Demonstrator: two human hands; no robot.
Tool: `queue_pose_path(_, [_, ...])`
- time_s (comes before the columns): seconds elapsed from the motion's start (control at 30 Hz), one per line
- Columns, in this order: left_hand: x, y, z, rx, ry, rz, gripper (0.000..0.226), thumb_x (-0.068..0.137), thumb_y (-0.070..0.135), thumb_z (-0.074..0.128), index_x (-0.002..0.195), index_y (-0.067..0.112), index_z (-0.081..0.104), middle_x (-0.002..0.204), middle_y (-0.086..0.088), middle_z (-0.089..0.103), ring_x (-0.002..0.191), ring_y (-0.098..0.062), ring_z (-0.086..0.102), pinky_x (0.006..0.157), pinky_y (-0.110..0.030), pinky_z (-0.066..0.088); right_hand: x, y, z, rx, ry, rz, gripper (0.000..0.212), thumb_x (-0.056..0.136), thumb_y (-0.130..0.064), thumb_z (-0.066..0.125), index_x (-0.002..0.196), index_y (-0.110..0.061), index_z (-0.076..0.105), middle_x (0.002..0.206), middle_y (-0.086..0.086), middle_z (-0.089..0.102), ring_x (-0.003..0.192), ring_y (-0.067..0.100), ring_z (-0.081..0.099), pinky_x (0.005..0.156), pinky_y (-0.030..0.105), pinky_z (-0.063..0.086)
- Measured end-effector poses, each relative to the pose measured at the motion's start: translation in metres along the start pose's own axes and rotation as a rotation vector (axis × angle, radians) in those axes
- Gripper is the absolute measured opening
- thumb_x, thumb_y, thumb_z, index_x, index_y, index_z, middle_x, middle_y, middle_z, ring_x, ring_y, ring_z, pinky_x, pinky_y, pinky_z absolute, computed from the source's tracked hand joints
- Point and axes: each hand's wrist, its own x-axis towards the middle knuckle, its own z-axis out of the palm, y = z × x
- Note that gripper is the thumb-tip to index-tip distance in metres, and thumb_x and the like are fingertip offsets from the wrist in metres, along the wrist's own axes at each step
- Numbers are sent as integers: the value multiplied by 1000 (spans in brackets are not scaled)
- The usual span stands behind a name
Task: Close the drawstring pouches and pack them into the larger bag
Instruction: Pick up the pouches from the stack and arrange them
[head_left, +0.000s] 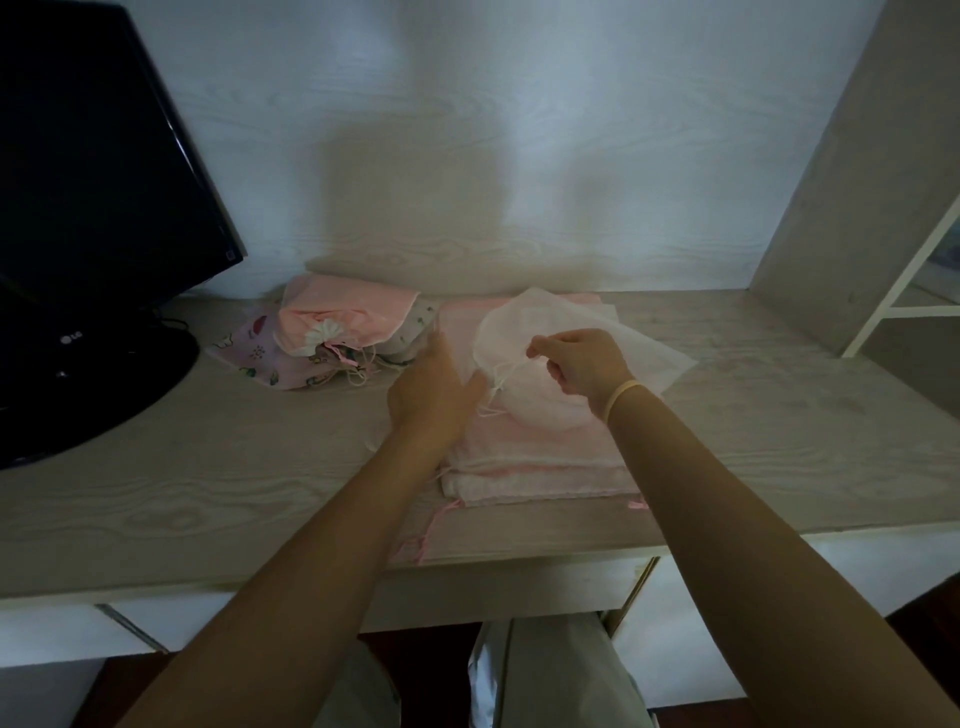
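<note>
**Inspector:** Setting first.

**Assistant:** A pale wood-grain desk (208, 467) against a white wood-grain wall (467, 130). The light is dim. A black monitor (93, 171) stands at the far left on a round black base.

**Inspector:** The hands, from the fingers outward.

**Assistant:** Right hand (582, 366): thumb and forefinger are pinched together at the rim of a sheer white pouch (524, 332), the other fingers curled under. Whether they hold the fabric or the thin white cord (501, 376) at its mouth, I cannot tell. A pale band (621, 395) circles that wrist. The forearm is bare and runs to the near right.

**Inspector:** And the left?

**Assistant:** Left hand (431, 395): seen from the back, blurred, fingers reaching away toward the far side. The thumb lies against the left edge of the white pouch, by the cord. Whether the fingers grip anything, I cannot tell.

**Inspector:** Where does the pouch lie?

**Assistant:** At centre right of the desk, lifted a little at its mouth, on top of a flat pink-and-white stack of fabric (535, 457). Pink strings (431, 525) trail from that stack toward the near edge.

**Inspector:** Anything else?

**Assistant:** A heap of pouches (332, 332) at far centre-left: a pink one on top with its mouth gathered, printed ones beneath. A white frame (904, 291) stands at the far right.
</note>
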Motion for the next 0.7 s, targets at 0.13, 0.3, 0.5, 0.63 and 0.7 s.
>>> queue_pose_path(0.13, [-1, 41, -12, 41, -208, 404, 51, 83, 50, 63, 128, 29, 49, 125, 3, 44, 91, -16, 51, 67, -30, 38, 1, -10, -18, -106, 29, -2, 24, 93, -20, 53, 92, -7, 74, 57, 5, 54, 45, 16, 37, 43, 23, 31])
queue_pose_path(0.3, [1, 76, 4, 355, -459, 518, 48, 81, 45, 72, 125, 28, 60, 124, -2, 41, 92, -22, 51, 73, -31, 42, 1, -6, -55, -494, -122, 86, 29, 92, -10, 52, 118, -4, 65, 72, 0, 56, 55, 11, 48, 53, 24, 44])
queue_pose_path(0.5, [18, 84, 18, -57, -281, 387, 11, 88, 25, 62, 83, 20, 70, 90, 2, 64, 82, -21, 58, 68, -25, 43, -5, -9, -82, -791, -228, 92, 46, 94, -10, 51, 138, -17, 41, 96, 16, 68, 64, 24, 70, 58, 35, 59])
queue_pose_path(0.63, [30, 72, 3, -426, -96, 128, 12, 89, 27, 63, 79, 20, 63, 75, 2, 61, 70, -16, 56, 64, -25, 41, 14, -33, -57, -723, 71, -351, 60, 90, -11, 52, 145, -20, 29, 126, 20, 59, 106, 35, 61, 86, 38, 48])
queue_pose_path(0.7, [42, 53, -15, -745, 107, -112, 17, 91, 26, 61, 77, 17, 61, 65, -4, 62, 51, -14, 58, 53, -25, 46, 17, -54, -25, -580, 42, -497, 77, 90, -9, 53, 153, -24, 11, 142, 18, 46, 120, 32, 53, 96, 39, 44])
